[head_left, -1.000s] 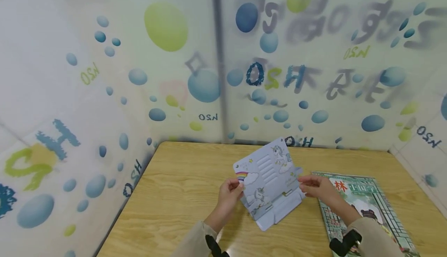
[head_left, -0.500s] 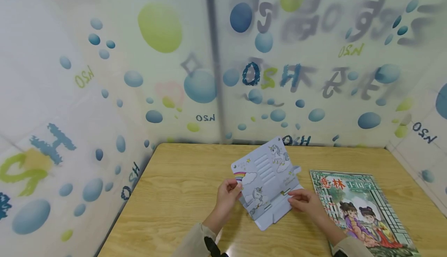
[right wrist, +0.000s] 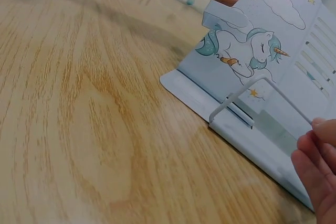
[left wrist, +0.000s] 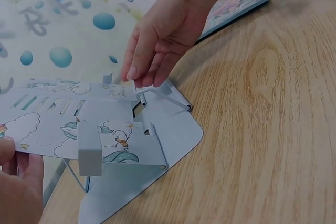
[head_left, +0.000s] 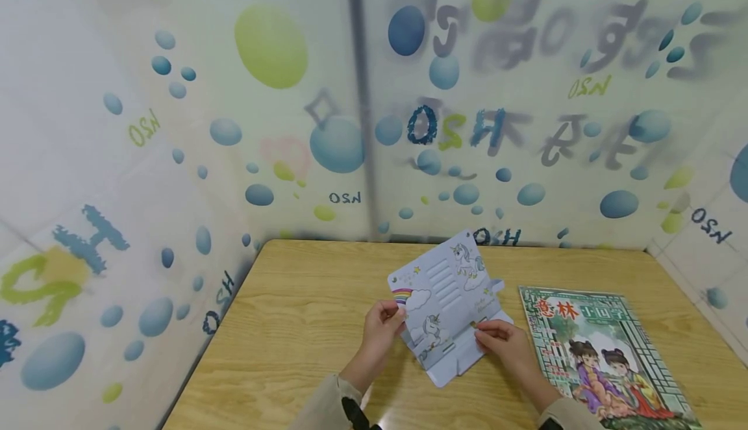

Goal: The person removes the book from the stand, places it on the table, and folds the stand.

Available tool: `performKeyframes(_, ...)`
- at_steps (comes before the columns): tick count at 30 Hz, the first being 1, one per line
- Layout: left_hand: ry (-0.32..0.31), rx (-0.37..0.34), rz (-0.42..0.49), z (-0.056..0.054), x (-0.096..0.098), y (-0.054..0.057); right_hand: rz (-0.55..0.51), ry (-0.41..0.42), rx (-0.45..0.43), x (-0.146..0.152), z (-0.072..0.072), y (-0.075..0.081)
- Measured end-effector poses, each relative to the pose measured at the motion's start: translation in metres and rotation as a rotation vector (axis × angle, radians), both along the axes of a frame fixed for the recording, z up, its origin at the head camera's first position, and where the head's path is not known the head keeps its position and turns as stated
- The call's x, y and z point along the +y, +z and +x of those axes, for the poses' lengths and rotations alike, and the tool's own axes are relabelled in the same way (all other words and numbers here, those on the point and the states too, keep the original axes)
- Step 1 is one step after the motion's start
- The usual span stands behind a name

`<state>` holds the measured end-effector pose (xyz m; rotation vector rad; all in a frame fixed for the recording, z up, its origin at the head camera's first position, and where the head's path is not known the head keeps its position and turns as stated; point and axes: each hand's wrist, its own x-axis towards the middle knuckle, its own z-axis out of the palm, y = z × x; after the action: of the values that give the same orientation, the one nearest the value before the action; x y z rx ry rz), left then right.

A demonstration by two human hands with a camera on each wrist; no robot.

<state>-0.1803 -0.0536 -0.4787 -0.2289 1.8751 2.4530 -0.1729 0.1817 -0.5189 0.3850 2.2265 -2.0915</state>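
Note:
A white book stand (head_left: 435, 287) printed with unicorns, a rainbow and clouds stands tilted and unfolded on the table. My left hand (head_left: 382, 332) pinches the left edge of its slotted back panel, thumb on the printed face. Down at the lower ledge, my right hand (head_left: 508, 345) has thumb and fingertips on a bent white wire page holder (right wrist: 286, 98). In the right wrist view, that wire rises from the ledge and runs to the right fingertips (right wrist: 318, 124). The left wrist view shows the flat base plate (left wrist: 178, 129) under the panel.
A magazine (head_left: 602, 352) with two illustrated figures lies flat to the right of the stand. The wooden table (head_left: 310, 300) meets a wall covering (head_left: 280, 125) with blue and green spots at the back and sides.
My right hand has moved from the stand's right edge leftward and down to the wire at the ledge, uncovering the magazine. My left hand keeps its grip on the panel.

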Motion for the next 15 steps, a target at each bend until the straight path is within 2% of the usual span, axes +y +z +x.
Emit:
performKeyframes(7, -0.002, -0.017, 0.002, 0.0007, -0.0012, 0.0016, -0.012, 0.020, 0.004, 0.0019, -0.0034, 0.0018)
performKeyframes(15, -0.019, -0.001, 0.005, 0.0013, -0.0034, 0.0038, -0.023, 0.020, -0.001, 0.0030, -0.0063, 0.0033)
